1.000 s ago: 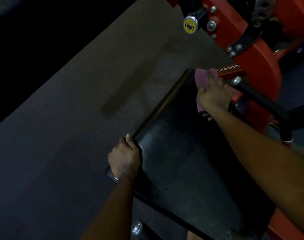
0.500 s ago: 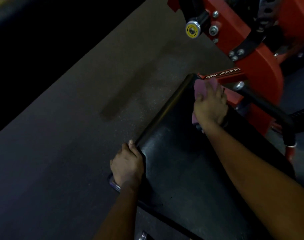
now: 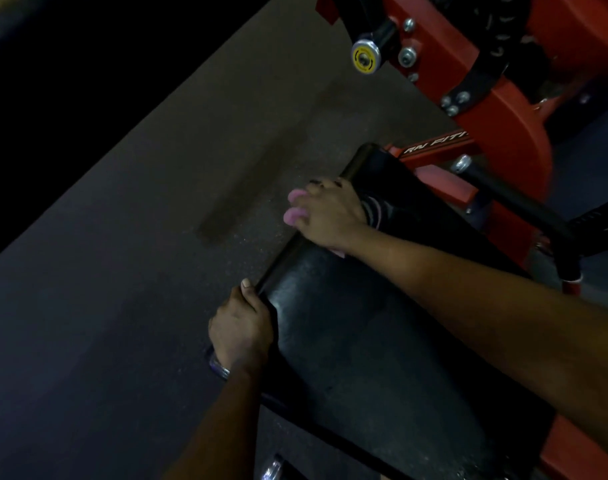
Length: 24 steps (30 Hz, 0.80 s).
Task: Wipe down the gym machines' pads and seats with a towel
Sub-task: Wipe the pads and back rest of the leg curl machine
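Observation:
A wide black seat pad (image 3: 372, 344) of a red gym machine fills the lower right. My right hand (image 3: 327, 216) holds a pink towel (image 3: 295, 213) against the pad's left edge, with folds of the cloth showing between and beyond the fingers. Lower down on the same edge, my left hand (image 3: 242, 327) grips the pad, thumb on top and fingers curled round the rim. A bracelet circles the left wrist.
The machine's red frame (image 3: 503, 126) rises at the upper right, with bolts, a yellow-capped pin (image 3: 365, 58) and a black bar (image 3: 524, 206) running down to the right. Dark speckled rubber floor (image 3: 140, 271) lies to the left. The far left is in deep shadow.
My right hand has slid the pink towel from the pad's far top corner down and leftward along its left edge. My left hand has kept its grip on the edge.

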Each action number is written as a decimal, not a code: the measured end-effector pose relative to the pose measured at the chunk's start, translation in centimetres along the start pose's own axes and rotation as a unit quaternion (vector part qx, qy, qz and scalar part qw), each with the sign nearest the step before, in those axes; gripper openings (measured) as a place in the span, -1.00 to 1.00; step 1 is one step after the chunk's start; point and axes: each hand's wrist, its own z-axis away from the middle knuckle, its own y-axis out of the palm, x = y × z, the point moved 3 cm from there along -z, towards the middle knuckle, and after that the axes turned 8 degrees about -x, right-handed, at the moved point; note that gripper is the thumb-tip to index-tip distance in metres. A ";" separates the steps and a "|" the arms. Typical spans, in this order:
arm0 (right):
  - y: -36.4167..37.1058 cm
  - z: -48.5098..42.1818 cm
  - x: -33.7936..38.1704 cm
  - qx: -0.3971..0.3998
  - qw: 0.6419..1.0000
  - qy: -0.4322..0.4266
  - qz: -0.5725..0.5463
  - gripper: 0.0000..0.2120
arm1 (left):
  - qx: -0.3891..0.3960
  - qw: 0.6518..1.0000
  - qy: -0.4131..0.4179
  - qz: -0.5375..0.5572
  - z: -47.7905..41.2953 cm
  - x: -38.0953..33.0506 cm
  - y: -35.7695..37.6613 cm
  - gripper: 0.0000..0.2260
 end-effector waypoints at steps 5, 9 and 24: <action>-0.7 -3.8 -7.7 -0.030 0.985 0.167 0.008 -0.57 | 0.002 1.000 -0.002 0.002 0.1 -0.2 0.0 -0.57; -0.2 -5.3 -5.0 0.040 0.982 0.168 0.079 -0.55 | 0.008 1.000 -0.011 -0.001 -0.1 -0.1 -0.1 -0.56; -0.1 0.5 -1.2 -0.052 0.986 0.157 -0.022 -0.57 | 0.022 0.996 -0.024 0.078 -0.2 1.3 0.0 -0.72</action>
